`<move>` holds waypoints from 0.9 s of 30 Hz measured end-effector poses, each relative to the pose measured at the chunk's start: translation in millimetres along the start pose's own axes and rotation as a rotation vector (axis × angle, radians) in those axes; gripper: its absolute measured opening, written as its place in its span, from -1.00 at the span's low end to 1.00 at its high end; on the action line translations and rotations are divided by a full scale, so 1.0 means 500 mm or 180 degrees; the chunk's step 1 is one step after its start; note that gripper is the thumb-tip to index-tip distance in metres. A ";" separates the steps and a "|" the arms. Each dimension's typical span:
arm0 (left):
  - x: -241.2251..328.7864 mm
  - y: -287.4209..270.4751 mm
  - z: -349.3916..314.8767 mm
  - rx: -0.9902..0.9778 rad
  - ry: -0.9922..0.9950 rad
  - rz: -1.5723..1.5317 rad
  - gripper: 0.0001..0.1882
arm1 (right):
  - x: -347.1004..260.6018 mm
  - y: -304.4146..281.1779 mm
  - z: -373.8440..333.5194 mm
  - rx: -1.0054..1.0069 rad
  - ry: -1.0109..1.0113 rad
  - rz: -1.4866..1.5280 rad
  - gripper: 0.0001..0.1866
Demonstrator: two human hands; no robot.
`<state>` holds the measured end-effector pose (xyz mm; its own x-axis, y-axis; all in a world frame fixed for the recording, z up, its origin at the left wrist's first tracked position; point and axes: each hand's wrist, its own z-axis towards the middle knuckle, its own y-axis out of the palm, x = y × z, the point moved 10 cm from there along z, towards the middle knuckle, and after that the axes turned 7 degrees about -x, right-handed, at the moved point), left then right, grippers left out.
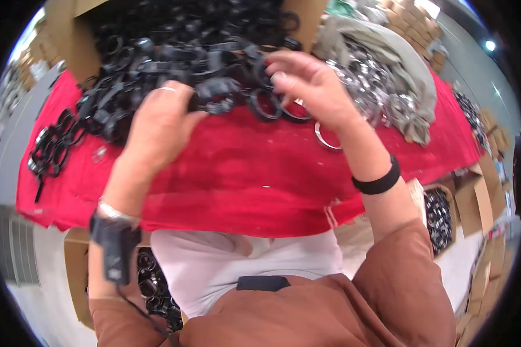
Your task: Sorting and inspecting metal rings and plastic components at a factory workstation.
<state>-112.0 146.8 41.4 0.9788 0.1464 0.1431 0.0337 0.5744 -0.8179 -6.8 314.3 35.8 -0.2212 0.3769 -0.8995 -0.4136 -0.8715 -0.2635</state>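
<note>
My left hand (163, 124) is over the front edge of a heap of black rings and bands (173, 63). Its thumb stands away from the bent fingers, whose tips are partly hidden; a glossy black band-shaped piece (219, 95) lies right beside them. My right hand (312, 87) hovers at the heap's right side with thumb and fingers apart, slightly blurred, and nothing shows between them. Below its fingertips lie a black ring (264, 105) and others like it. A silvery ring (327, 136) rests on the red cloth (243, 168) under my right wrist.
A cardboard box (307, 26) full of black pieces stands behind the heap. To the right, shiny clear or silvery rings (367, 84) spill from a grey cloth bag (419, 87). Linked black rings (55, 144) lie far left. Boxes of black parts (438, 217) flank my legs.
</note>
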 end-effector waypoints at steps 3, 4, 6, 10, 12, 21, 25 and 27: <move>-0.083 0.005 -0.004 -0.0064 -0.1038 -0.2045 -0.86 | -0.031 -0.195 -0.082 0.1008 -0.0080 -0.1452 -0.61; -0.089 0.002 -0.003 0.0148 -0.0984 -0.2248 -0.87 | -0.013 -0.229 -0.115 0.0994 0.0393 -0.1997 -0.57; -0.087 0.002 -0.006 0.0424 -0.1004 -0.2700 -0.84 | 0.032 -0.235 -0.170 0.0709 0.0823 -0.2566 -0.38; -0.002 0.053 -0.039 0.0248 -0.1102 -0.3917 -0.78 | 0.116 -0.180 -0.228 0.0291 0.1410 -0.3441 -0.07; 0.050 0.073 -0.046 0.0104 -0.1113 -0.4141 -0.87 | 0.122 -0.160 -0.232 0.0392 0.1218 -0.3621 -0.08; 0.099 0.149 -0.096 -0.0449 -0.1656 -0.4460 -0.81 | 0.132 -0.140 -0.216 -0.0494 0.2418 -0.3967 -0.13; 0.094 0.154 -0.115 -0.0359 -0.1817 -0.5281 -0.79 | 0.063 -0.118 -0.177 -0.1111 0.0496 -0.3413 -0.37; 0.095 0.152 -0.118 -0.0253 -0.1879 -0.5523 -0.74 | 0.092 -0.083 -0.193 -0.1800 0.0064 -0.3201 -0.32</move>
<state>-51.1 149.7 -46.8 -0.3560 -0.2604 0.8975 0.8376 0.3369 0.4300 85.3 337.4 -28.3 0.0001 0.9801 -0.1985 0.0613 -0.1981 -0.9783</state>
